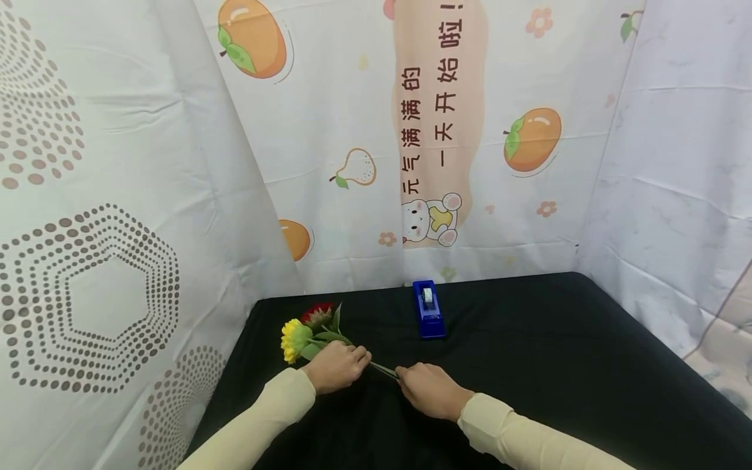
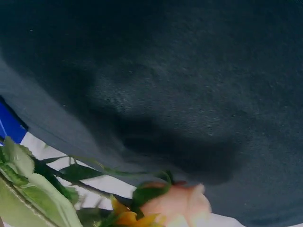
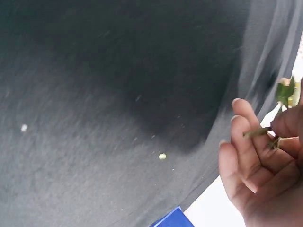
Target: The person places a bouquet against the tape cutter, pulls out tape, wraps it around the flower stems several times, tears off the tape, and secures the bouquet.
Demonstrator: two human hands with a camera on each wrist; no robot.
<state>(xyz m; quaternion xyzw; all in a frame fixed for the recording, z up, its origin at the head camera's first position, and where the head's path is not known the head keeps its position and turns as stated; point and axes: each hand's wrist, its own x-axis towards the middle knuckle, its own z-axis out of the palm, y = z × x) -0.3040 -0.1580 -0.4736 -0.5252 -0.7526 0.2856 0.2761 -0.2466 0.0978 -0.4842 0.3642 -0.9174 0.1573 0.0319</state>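
My left hand (image 1: 337, 367) grips a small bunch of flowers by the stems, just below the leaves. A yellow flower (image 1: 296, 339) and a red flower (image 1: 318, 314) point to the left in the head view. From the left wrist, a pale pink bloom (image 2: 177, 205) shows beside orange-yellow petals and green leaves (image 2: 45, 198). My right hand (image 1: 433, 390) pinches the lower stems (image 1: 384, 371). In the right wrist view the cut stem ends (image 3: 255, 133) stick out between thumb and fingers, the other fingers loosely bent.
A blue tape dispenser (image 1: 429, 310) with a roll stands beyond the hands, near the back edge of the black-covered table (image 1: 529, 339). Pale crumbs (image 3: 162, 156) lie on the cloth. Printed white curtains (image 1: 329, 228) hang behind and at both sides.
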